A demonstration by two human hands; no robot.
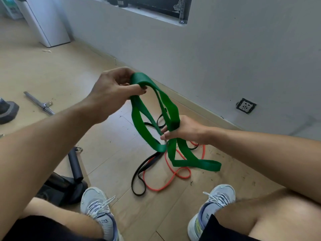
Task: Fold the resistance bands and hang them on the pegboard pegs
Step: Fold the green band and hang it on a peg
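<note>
The head view looked down on a wooden floor with a metal bar lying at the left of the frame. Right of it, above centre, the left hand pinched the top fold of the green band between thumb and curled fingers, holding it up in the air. The band fell from there in several wide loops toward the lower centre, where the right hand gripped a gathered bunch of its strands, with two fingers pointing left across the loops. Its lowest loop trailed down to the floor at the lower right of centre. Beneath it lay a black band and an orange band, loosely tangled and untouched. A wall socket sat on the wall at the right.

The step in hand looked to be the folding of the first band, only partly gathered. The next move would likely call for drawing up the trailing loop into the bundle, evenly and without twists. No pegboard showed in the frame.
</note>
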